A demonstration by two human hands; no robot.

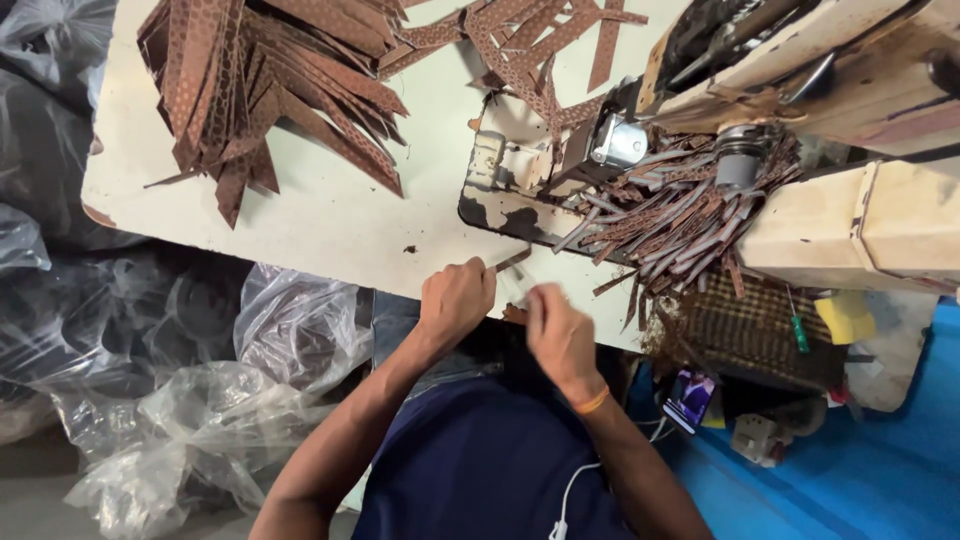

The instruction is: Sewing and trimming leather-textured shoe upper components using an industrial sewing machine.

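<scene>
My left hand (pixel 455 298) is closed on one end of a narrow brown strip (pixel 512 260) at the near edge of the cream worktable (pixel 330 215). Just to its right my right hand (pixel 560 335), with an orange band on the wrist, has its fingers pinched together near the same strip; motion blur hides what they hold. A pile of folded brown strips (pixel 670 220) lies right beyond the hands, beside the sewing machine (pixel 800 70). A larger heap of flat brown patterned strips (pixel 270 90) covers the table's far left.
Crumpled clear plastic bags (pixel 200 400) fill the floor on the left. On the right are a woven brown mat (pixel 745 330), a green-handled screwdriver (pixel 798 330), a yellow sponge (pixel 845 315), a phone (pixel 690 398) and a blue sheet (pixel 860 470).
</scene>
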